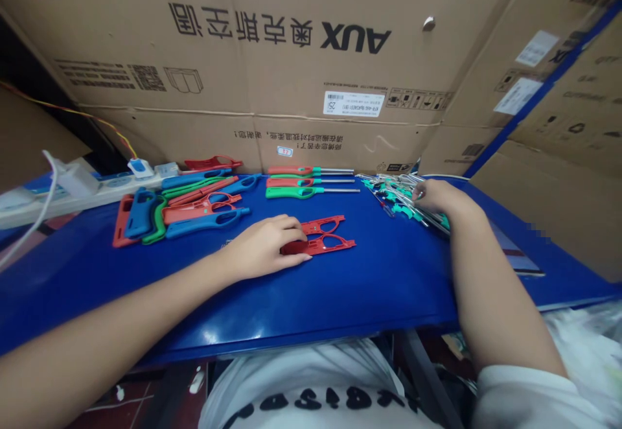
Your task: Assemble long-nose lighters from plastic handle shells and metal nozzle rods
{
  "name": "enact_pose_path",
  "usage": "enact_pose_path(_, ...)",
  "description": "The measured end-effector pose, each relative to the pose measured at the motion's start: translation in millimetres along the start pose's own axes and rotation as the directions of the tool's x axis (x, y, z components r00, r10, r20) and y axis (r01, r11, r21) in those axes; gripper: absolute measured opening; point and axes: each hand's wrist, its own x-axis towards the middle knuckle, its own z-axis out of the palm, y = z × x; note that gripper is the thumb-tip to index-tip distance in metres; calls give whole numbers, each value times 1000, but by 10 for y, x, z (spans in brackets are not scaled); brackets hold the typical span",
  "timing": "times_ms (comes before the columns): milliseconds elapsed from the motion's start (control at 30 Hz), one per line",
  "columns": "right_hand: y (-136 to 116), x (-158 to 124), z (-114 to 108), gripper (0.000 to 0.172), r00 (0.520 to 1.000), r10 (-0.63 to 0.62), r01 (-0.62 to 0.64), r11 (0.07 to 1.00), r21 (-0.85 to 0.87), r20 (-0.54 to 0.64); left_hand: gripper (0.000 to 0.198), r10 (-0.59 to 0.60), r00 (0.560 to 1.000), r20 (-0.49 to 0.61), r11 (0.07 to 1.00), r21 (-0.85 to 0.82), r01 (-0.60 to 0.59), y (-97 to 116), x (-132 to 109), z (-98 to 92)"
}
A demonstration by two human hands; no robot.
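Note:
My left hand (pixel 269 244) rests on the blue table with its thumb and fingers closed about the near one of two red lighter casing halves (pixel 323 245). The other red half (pixel 326 225) lies just beyond it, close to my fingertips. At the right, my right hand (pixel 432 197) reaches into a pile of metal lighter tubes with green fittings (pixel 396 190). Its fingers are bent together among the tubes, and what they grip is hidden. Between the hands and farther back lie several lighters (pixel 294 192) with red or green handles and metal tubes, side by side.
Red, blue and green casing halves (pixel 204 218) are heaped at the left. Behind them a white power strip (pixel 109 189) holds plugs and cables. A small screwdriver (pixel 385 205) lies by the tube pile. Cardboard walls (pixel 286 92) stand along the back and right.

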Motion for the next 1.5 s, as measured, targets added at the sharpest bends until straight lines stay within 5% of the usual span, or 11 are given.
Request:
enact_pose_path(200,-26,5,-23,17,1000,-10,10,1000,4,-22,32,20,1000,25,1000,10,-20,-55,-11,-37)
enact_pose_path(300,-32,-6,-44,16,983,-41,52,997,55,-180,32,33,999,36,997,65,-35,-77,-6,-76)
enact_pose_path(433,-83,-48,-65,12,875,-119,227,957,181,-468,34,26,999,45,988,149,-32,-105,1,-120)
enact_pose_path(600,-384,-221,-90,14,722,-344,566,792,228,-600,32,14,998,60,986,167,-24,-140,-12,-157)
enact_pose_path(800,-896,-465,21,12,587,-595,788,576,218,-548,30,-35,997,74,975,221,18,-141,-23,-236)
enact_pose_path(1000,-1094,-594,108,15,492,-669,851,503,147,-557,27,-54,995,86,965,259,31,-133,-19,-287)
enact_pose_path(1500,-1098,-611,90,22,455,-672,869,479,126,-584,26,-94,993,73,979,189,79,-154,-19,-244)
